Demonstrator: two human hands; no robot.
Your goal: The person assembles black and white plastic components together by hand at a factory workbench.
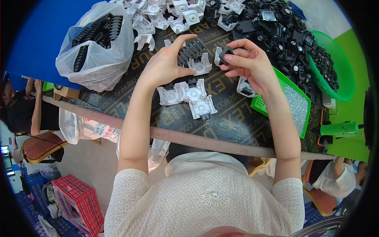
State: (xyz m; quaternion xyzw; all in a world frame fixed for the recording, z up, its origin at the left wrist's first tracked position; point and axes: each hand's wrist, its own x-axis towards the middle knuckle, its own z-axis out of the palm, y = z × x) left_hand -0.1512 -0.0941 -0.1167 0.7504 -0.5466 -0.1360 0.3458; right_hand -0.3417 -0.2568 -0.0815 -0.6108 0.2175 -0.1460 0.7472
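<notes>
My left hand point(166, 65) curves around a row of black ribbed pieces point(192, 51), with its index finger over the top and thumb below. Beside the thumb tip stands a white plastic housing point(200, 65). To the right, my right hand point(252, 65) pinches a small black square part point(226, 54) between thumb and fingers. A white piece point(218, 56) shows right against that part; whether they are joined I cannot tell. Nearer me, several white housings with round centres point(194, 93) lie grouped on the dark table point(233, 118).
A plastic bag of black ribbed strips point(94, 67) sits at left. White housings point(179, 19) and black parts point(272, 43) are heaped at the back. Right are a green tray of small silvery pieces point(258, 104), a green basket point(343, 87) and a green tool point(339, 129). Other people sit at both sides.
</notes>
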